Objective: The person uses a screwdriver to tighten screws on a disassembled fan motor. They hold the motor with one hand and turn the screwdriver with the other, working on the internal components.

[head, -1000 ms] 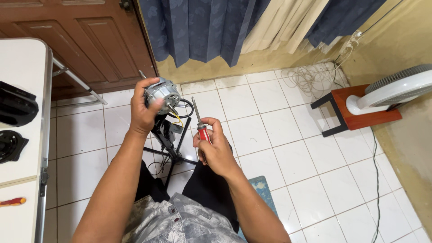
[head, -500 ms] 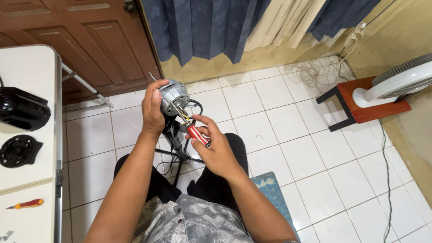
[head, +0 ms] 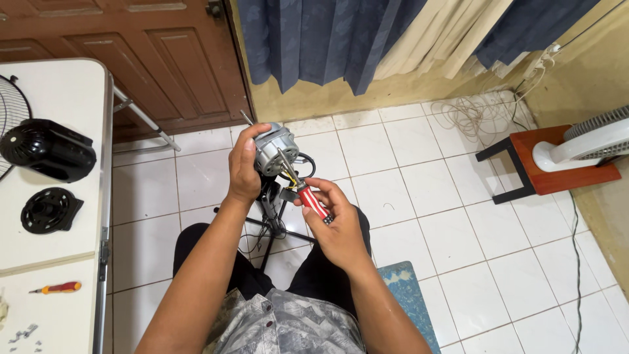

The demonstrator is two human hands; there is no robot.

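Head view, left to right: left hand (head: 246, 167) clasping motor (head: 275, 149) aloft over lap; just right, right hand (head: 334, 226) gripping red-striped screwdriver (head: 308, 196), tip at motor's front face. Likely mid-screw work; next calls for steady tip seating, motor held still.

White table (head: 59, 92) left: black fan housing (head: 47, 149), round black cover (head: 49, 210), small screwdriver (head: 59, 287); fan (head: 590, 141) right.

Grey patterned buttoned shirt, black trousers, bare forearms.
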